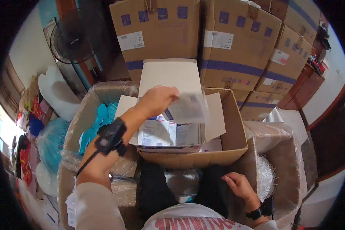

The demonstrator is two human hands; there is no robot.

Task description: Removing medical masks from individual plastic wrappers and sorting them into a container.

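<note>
My left hand reaches over an open white carton, its fingers closed on one edge of a see-through plastic bag. The bag is smeared by motion and hangs toward the carton's right side. Inside the carton lie printed white packets with blue marks, partly hidden by my forearm. This carton stands in a larger brown cardboard box. Near my right thigh is my right hand, loosely bent with the thumb apart, and I see nothing in it.
Left of the carton, a plastic-lined box holds teal pieces. At the right stands another lined box with a whitish stringy bundle. Tall stacked cardboard boxes wall off the back. A black fan stands at the far left.
</note>
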